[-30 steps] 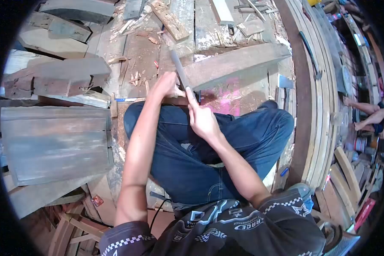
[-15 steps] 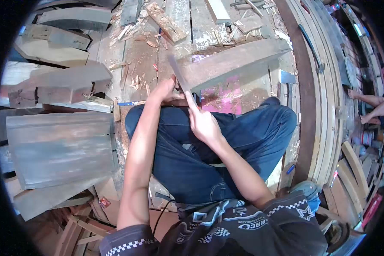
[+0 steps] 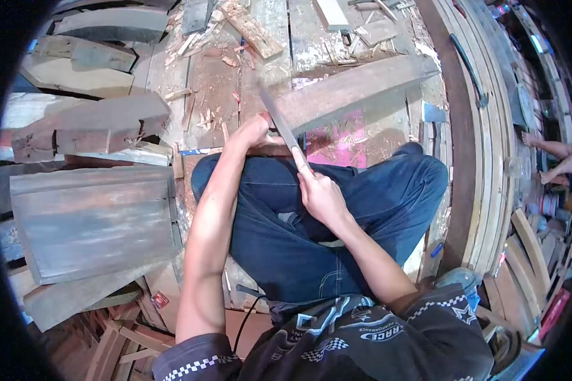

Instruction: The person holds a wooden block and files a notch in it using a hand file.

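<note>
My right hand point(image 3: 324, 198) is closed around the pale handle of a hand saw point(image 3: 285, 130), whose narrow blade slants up and away to the left. The blade lies across the near left end of a long, thick wooden board point(image 3: 362, 89), just beside my left hand point(image 3: 255, 132). That hand is closed at the board's end, its fingers partly hidden behind the blade. The board stretches off to the right with a tapered far end. Blur hides the saw's tip and teeth.
Wood chips and a chunk of split wood point(image 3: 253, 28) litter the plank floor. Shaped timbers point(image 3: 89, 127) and a wide panel point(image 3: 95, 222) lie at left. Long planks point(image 3: 483, 159) run along the right, bearing a dark curved tool point(image 3: 469, 70). Another person's legs point(image 3: 553, 159) show beyond.
My right hand has drawn the saw back toward my body and slightly right. My left hand stays at the board's end. The whole view has shifted a little.
</note>
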Demonstrator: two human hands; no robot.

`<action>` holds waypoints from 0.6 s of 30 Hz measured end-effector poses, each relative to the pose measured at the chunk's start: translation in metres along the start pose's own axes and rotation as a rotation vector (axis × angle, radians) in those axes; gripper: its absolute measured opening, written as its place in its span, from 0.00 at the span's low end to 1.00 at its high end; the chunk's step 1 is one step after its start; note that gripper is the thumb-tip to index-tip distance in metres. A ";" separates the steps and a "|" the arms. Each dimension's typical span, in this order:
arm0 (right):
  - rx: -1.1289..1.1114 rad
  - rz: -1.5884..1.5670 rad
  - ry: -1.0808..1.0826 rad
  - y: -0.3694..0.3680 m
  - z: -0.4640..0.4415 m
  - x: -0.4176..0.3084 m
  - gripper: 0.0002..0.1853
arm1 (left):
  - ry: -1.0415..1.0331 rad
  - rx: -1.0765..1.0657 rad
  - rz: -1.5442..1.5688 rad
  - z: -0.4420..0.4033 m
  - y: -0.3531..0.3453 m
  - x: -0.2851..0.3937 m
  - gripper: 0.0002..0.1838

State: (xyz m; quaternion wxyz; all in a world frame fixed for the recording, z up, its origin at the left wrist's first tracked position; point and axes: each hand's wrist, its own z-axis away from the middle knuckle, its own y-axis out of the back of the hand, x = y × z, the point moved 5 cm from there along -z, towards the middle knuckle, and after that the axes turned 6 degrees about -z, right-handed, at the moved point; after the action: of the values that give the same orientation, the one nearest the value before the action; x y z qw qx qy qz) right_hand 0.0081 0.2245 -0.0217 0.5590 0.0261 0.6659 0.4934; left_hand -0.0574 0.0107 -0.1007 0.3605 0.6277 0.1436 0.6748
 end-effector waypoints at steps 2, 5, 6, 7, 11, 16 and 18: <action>0.033 -0.033 0.037 0.002 -0.009 -0.003 0.36 | 0.073 -0.008 0.153 -0.011 -0.029 -0.051 0.27; 0.036 -0.077 0.026 -0.005 -0.038 -0.008 0.34 | -0.002 -0.014 -0.068 -0.012 -0.027 -0.055 0.29; 0.029 -0.059 0.015 -0.006 -0.043 -0.009 0.34 | -0.044 0.061 -0.110 -0.005 -0.011 -0.022 0.30; 0.023 -0.043 0.008 -0.006 -0.047 -0.011 0.35 | 0.001 0.043 -0.121 -0.005 -0.019 -0.034 0.31; -0.008 -0.015 0.010 0.002 -0.007 -0.005 0.37 | 0.045 0.031 0.230 -0.011 -0.025 -0.050 0.31; -0.033 -0.035 -0.044 0.000 -0.035 -0.013 0.35 | -0.019 -0.012 -0.107 -0.010 -0.020 -0.038 0.30; 0.000 -0.048 -0.007 -0.003 -0.052 -0.013 0.34 | 0.152 -0.094 0.213 -0.006 -0.024 -0.040 0.29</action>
State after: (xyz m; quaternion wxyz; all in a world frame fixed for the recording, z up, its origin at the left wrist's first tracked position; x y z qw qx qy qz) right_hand -0.0253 0.1826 -0.0198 0.5731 0.0121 0.6643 0.4797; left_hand -0.0581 0.0026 -0.1472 0.3036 0.5691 0.0713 0.7609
